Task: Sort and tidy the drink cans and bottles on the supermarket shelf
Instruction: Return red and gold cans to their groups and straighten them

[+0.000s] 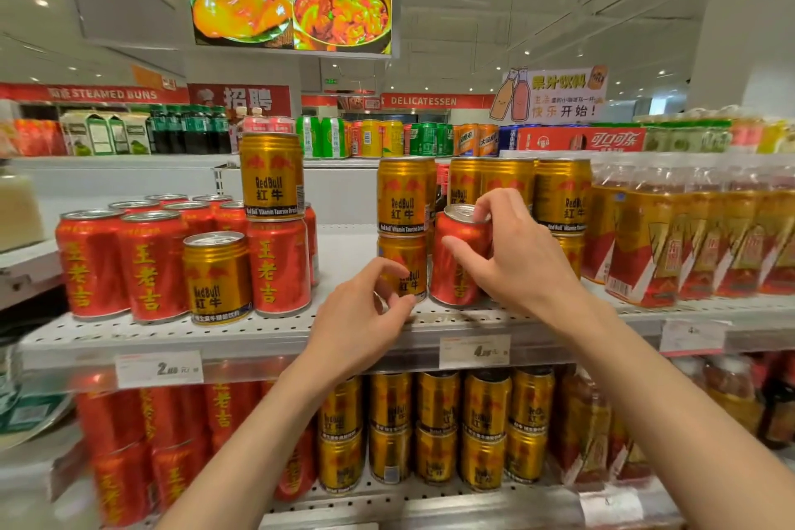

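Gripping the red can [457, 258] (upright among gold ones), right hand [512, 254]; left hand [365, 310] loosely curled, empty.

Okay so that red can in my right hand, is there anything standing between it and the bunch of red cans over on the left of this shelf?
Yes. The left hand hovers just left of the red can that the right hand grips, beside a stack of two gold cans. Beyond that the shelf lies bare up to the red cans.
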Motion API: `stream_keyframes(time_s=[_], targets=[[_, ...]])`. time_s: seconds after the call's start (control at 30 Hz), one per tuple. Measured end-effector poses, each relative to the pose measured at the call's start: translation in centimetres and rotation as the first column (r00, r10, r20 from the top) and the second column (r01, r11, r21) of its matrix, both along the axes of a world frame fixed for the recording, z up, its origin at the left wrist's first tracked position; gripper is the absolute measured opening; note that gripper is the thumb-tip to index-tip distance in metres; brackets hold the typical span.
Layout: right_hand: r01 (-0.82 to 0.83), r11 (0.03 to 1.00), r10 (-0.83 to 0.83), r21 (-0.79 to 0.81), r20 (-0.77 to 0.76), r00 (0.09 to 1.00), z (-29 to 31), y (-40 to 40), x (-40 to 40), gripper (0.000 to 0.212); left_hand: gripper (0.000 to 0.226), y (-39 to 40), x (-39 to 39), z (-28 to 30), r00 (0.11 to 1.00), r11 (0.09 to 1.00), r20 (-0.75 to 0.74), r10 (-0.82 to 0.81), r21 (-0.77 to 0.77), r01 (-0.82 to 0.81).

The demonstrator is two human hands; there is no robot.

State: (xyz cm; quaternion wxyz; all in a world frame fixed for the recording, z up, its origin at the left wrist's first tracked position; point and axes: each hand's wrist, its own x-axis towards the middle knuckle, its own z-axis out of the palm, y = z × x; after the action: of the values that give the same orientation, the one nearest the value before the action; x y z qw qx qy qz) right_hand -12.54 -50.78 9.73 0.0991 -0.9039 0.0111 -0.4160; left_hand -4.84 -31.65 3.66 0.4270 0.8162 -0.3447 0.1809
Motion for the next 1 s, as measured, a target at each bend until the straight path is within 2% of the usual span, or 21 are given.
stream_keyframes(time_s=[0.23, 0.4, 0.5, 0.7, 0.83, 1.0], targets=[[-0.022, 1.000, 0.021, 0.013, 0.014, 1.000, 0.3, -0.3, -0.6, 0.046, 0.029, -0.1, -0.3, 0.1, 1.000, 1.000, -0.020, 0.016, -0.011, -0.017], [-0.069, 0.990, 0.065, 0.126, 0.039, 0.997, 0.0, -0.9, -0.9, 0.043, 0.038, 0.0, -0.7, 0.3, 1.000, 1.000, -0.013, 0.013, -0.009, -0.013], [-0.113, 0.960, 0.103, 0.256, 0.052, 0.993, -0.3, -1.2, -1.6, 0.041, 0.048, 0.0, -0.9, 0.2, 1.000, 1.000, 0.023, 0.014, -0.002, -0.014], [-0.235, 0.795, 0.223, 0.559, 0.091, 0.971, -1.0, -1.2, -2.9, 0.038, 0.065, -0.6, -2.1, 0.2, 0.995, 0.995, 0.021, -0.097, 0.014, 0.097], [-0.298, 0.671, 0.290, 0.679, 0.129, 0.948, -1.8, -1.3, -3.5, 0.040, 0.063, -0.9, -3.4, 0.6, 0.986, 0.986, -0.042, -0.164, -0.009, 0.164], [-0.309, 0.544, 0.359, 0.780, 0.115, 0.926, -3.1, -0.7, -3.8, 0.052, 0.063, 0.2, -4.8, 0.9, 0.985, 0.987, -0.070, -0.161, 0.017, 0.162]])
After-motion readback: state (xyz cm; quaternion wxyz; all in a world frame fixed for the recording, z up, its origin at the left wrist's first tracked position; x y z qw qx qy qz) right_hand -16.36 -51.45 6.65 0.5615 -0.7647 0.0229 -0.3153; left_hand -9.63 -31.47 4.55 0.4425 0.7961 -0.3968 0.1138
